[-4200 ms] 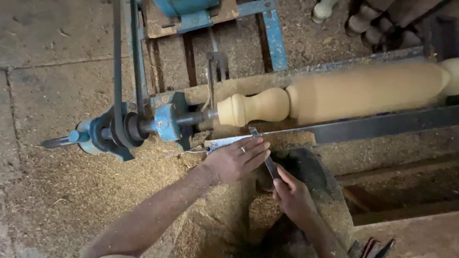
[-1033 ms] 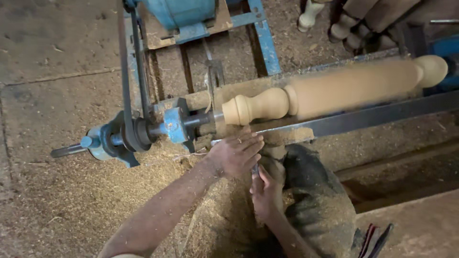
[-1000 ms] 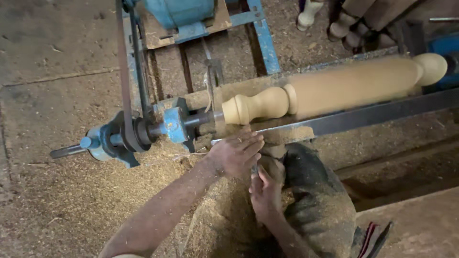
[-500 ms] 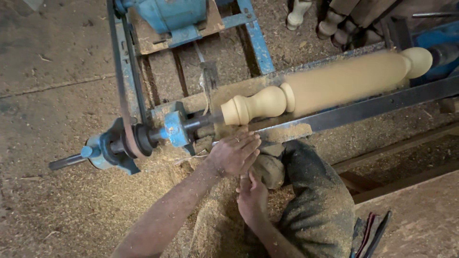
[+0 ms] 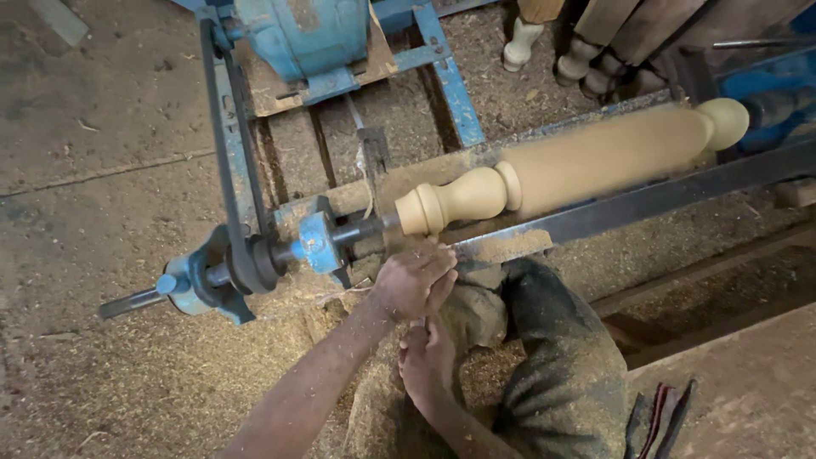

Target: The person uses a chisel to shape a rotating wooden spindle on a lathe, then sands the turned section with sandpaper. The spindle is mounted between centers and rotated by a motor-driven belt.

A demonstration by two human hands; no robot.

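Observation:
A pale turned wooden spindle point(image 5: 586, 161) spins blurred on a blue lathe, its rounded knob end point(image 5: 450, 200) toward the drive shaft point(image 5: 353, 231). My left hand point(image 5: 416, 279) lies curled just below that knob, against the dark steel tool rest point(image 5: 612, 212). My right hand point(image 5: 429, 357) is closed right beneath the left one, fingers pointing up at it. Any tool between them is hidden by the hands. My sawdust-covered knee point(image 5: 552, 340) is at their right.
The belt pulley point(image 5: 246, 263) and drive belt point(image 5: 225, 144) turn at the left, with the blue motor point(image 5: 302, 34) above. Finished turned legs point(image 5: 578, 51) lie at the top right. Sawdust point(image 5: 170, 374) covers the floor.
My right hand has drawn up close under the left hand. The dark tool shaft that showed between the hands a second ago is now covered. The view has shifted slightly.

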